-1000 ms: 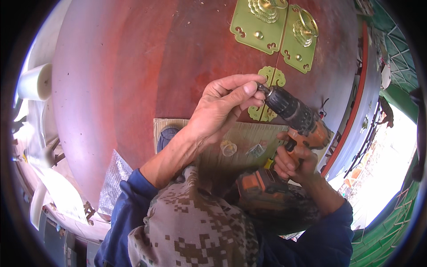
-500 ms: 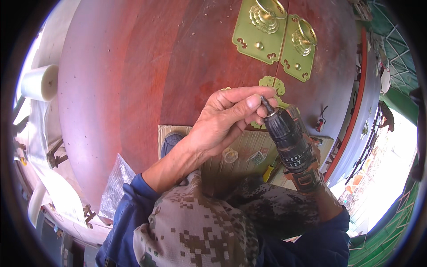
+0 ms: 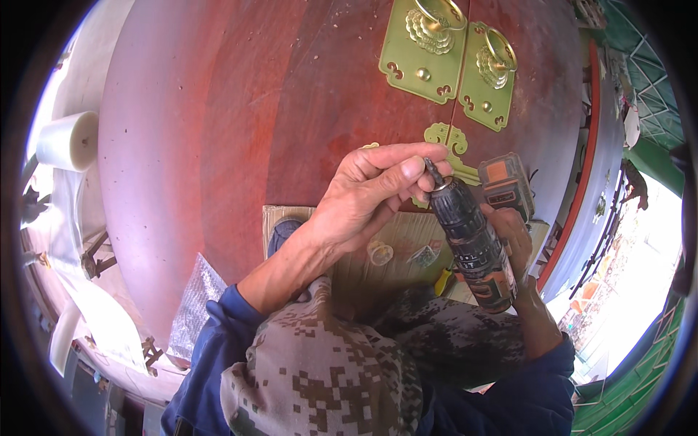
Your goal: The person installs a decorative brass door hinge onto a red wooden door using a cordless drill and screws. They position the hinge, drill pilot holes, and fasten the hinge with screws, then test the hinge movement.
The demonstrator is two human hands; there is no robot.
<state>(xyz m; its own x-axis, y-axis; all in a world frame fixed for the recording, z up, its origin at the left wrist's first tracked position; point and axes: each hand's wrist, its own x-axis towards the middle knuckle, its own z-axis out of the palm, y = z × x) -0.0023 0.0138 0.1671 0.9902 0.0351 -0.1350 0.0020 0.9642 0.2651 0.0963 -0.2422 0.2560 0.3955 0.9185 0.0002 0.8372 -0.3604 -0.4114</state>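
A black and orange cordless drill (image 3: 471, 243) is in my right hand (image 3: 510, 236), whose fingers wrap around its handle. Its chuck points up and slightly left. From the chuck sticks a short dark driver bit (image 3: 435, 171). My left hand (image 3: 367, 187) is closed in a pinch around the bit, thumb in front and fingers behind. Whether a small screw sits at the tip is hidden by the fingertips. The drill's battery (image 3: 507, 187) shows to the right of the chuck. Beneath both hands lies a reddish-brown wooden panel (image 3: 240, 109) with a green-gold ornamental fitting (image 3: 456, 139).
Two green-gold plates with ring pulls, a larger plate (image 3: 407, 58) and a smaller plate (image 3: 483, 105), lie on the far wood. Cardboard (image 3: 349, 265) near my knees bears small clear containers and a yellow-handled tool (image 3: 442, 282). Bubble wrap (image 3: 195, 309) and a plastic-film roll (image 3: 69, 142) are left.
The drill has turned in my right hand, so its battery now shows to the right of the chuck. My left hand keeps its pinch at the bit, almost unmoved.
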